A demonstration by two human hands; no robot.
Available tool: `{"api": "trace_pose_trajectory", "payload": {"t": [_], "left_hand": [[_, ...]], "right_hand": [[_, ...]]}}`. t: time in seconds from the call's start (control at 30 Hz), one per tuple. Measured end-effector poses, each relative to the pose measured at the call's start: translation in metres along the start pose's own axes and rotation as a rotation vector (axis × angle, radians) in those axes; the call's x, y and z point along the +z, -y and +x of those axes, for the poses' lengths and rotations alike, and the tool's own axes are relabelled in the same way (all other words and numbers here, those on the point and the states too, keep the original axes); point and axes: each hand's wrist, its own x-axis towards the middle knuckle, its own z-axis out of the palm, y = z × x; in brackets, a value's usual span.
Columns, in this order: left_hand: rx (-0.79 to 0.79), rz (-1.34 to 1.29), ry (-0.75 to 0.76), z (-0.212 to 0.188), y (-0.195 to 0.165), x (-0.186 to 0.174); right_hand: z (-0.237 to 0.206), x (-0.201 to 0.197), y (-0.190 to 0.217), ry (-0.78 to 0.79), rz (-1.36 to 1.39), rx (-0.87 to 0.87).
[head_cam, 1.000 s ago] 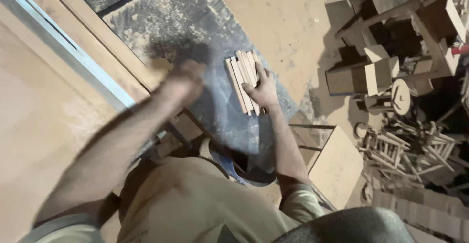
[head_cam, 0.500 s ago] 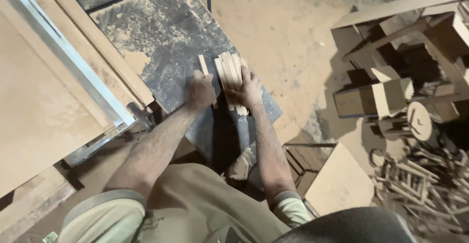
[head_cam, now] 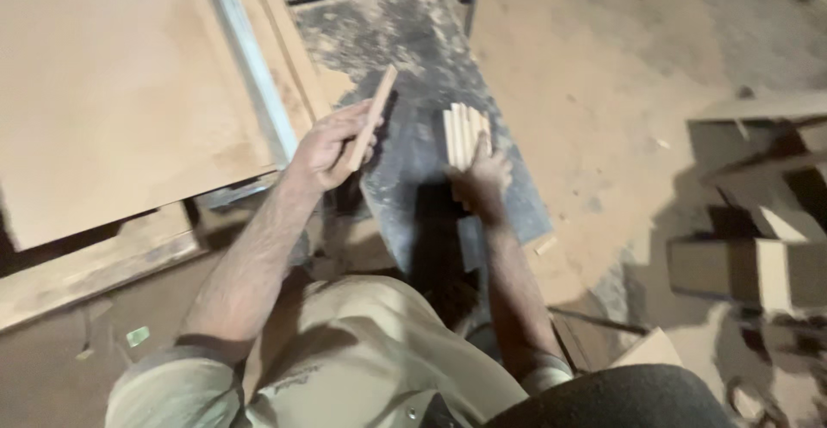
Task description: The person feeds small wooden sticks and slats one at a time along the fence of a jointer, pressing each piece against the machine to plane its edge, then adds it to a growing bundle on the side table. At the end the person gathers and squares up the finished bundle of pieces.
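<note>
While leaning over a dusty dark table (head_cam: pixel 413 58), gripping 1 thin wooden strip (head_cam: pixel 370 118) in the left hand (head_cam: pixel 332 145), fingers curled round its lower half and thumb pressing along its face, tilting it up and away from the tabletop. Resting the right hand (head_cam: pixel 482 174) on the near end of a small bundle of similar wooden strips (head_cam: pixel 463 131), lying side by side flat on the table just beside the raised strip; fingers lying together on top, though not clearly closing round any 1 piece. Lying to the left, a large pale board (head_cam: pixel 121 92) with a light metal rail (head_cam: pixel 250 66) along its edge. Standing well apart on the right, on the sawdust floor (head_cam: pixel 620 75), blocky wooden pieces (head_cam: pixel 758 264).
</note>
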Motion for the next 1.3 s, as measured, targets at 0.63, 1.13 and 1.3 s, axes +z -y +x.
{"api": "trace_pose_trajectory", "payload": {"t": [0.63, 1.13, 1.3], "left_hand": [[0.344, 0.165, -0.323, -0.064, -0.056, -0.084], [0.275, 0.525, -0.534, -0.063, -0.062, -0.099], [0.34, 1.075, -0.683, -0.044, -0.055, -0.098]], "right_hand": [[-0.009, -0.006, 0.03, 0.064, 0.029, -0.104], [-0.002, -0.006, 0.033, 0.049, -0.016, -0.083], [0.0, -0.003, 0.032, 0.053, -0.018, -0.09]]}}
